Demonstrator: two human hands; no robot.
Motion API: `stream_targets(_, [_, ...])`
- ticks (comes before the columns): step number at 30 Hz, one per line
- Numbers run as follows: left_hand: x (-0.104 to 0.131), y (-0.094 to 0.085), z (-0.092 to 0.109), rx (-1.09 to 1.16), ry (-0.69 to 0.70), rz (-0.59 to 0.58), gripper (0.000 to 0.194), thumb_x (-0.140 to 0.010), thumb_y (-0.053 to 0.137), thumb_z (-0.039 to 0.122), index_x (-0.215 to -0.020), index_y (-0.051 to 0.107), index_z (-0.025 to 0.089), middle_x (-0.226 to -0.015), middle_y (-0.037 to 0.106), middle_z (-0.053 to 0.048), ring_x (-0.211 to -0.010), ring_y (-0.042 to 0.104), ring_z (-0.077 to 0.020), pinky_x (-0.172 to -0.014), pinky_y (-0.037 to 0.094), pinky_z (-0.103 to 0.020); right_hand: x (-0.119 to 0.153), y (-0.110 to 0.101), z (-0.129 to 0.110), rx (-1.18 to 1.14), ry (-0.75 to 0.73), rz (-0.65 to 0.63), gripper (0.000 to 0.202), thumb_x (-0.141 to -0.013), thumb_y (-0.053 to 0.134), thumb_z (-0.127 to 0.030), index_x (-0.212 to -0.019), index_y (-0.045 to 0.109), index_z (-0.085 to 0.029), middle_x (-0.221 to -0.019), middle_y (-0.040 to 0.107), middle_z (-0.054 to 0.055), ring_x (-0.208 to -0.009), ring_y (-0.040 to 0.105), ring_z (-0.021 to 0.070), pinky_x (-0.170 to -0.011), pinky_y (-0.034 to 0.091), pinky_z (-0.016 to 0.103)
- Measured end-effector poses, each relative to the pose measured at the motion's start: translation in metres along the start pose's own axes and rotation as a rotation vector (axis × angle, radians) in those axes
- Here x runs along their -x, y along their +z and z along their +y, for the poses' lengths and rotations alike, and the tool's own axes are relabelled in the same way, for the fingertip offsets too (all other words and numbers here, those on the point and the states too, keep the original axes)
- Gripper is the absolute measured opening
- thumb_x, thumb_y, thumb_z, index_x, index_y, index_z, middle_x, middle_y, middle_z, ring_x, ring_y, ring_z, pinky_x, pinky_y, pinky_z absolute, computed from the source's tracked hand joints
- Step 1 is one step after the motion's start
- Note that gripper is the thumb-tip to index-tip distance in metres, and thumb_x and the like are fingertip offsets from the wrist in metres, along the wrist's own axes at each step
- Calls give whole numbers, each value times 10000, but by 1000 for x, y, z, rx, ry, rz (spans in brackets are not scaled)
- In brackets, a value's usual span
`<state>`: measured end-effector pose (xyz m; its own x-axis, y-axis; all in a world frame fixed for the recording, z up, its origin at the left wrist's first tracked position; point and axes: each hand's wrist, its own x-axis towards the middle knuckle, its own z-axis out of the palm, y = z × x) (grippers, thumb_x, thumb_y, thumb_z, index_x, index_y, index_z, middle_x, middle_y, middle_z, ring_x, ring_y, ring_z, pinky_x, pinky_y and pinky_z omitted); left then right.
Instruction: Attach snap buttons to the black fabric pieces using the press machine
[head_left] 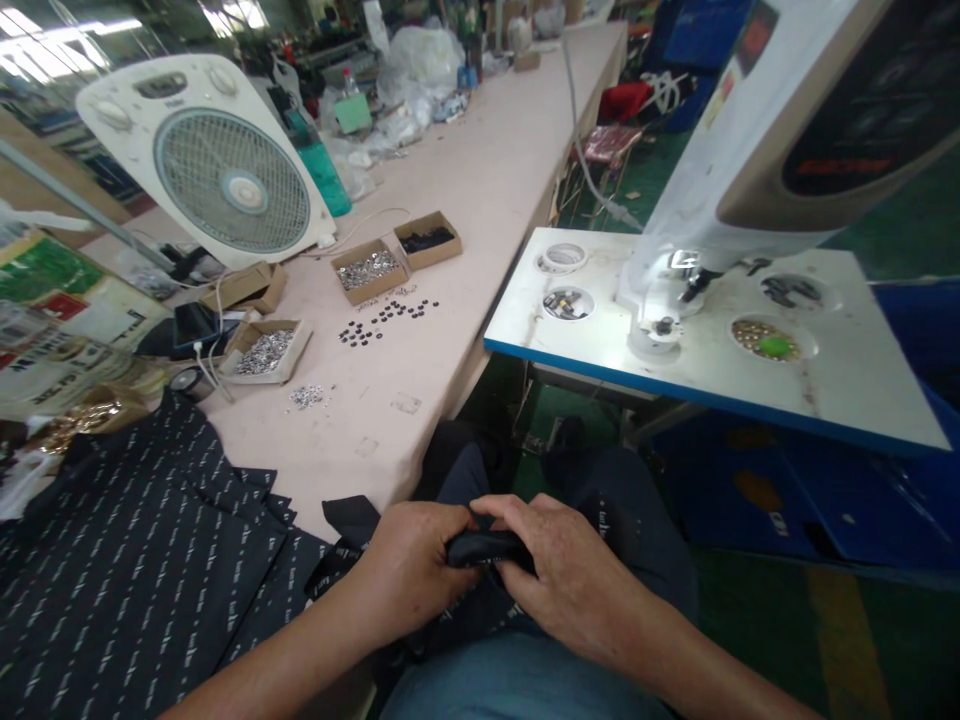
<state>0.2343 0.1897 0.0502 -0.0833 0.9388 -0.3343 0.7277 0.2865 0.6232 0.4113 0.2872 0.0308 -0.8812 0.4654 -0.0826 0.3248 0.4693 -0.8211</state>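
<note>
Over my lap, both hands grip a folded piece of black fabric (487, 548) with white lettering. My left hand (409, 560) is closed round its left side, thumb on top. From the other side my right hand (559, 560) pinches the fold, with its fingers reaching across to the left thumb. Part of the fabric hangs below the hands, and the palms hide the rest. To the left, a stack of black printed fabric pieces (142, 540) lies on the table, its edge close to my left forearm.
Small boxes of metal parts (266, 352) and loose black discs (386, 318) lie on the pink table (480, 180). A box fan (232, 190) stands behind them. At right, a press machine (675, 250) rises from a white worktop (690, 380) with round part wells.
</note>
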Motion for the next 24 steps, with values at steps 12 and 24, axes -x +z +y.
stream_targets(12, [-8,-14,-10,598,-181,-464,300,-697,816,365,-763,642,130,-668,484,56,-624,392,-82,-544,293,-181,-9,-15,6,-714,248,-245,455,-725,646,-122,-1172,639,-205,-889,723,-21,-691,627,124,-606,435,207])
stream_targets(24, [-4,1,-13,1006,-358,-430,430,-637,892,395,-884,715,90,-701,602,-5,-592,495,-91,-578,385,-203,-13,-12,21,-1062,356,-273,472,-653,764,-193,-1108,640,-169,-811,672,-30,-669,572,106,-633,412,215])
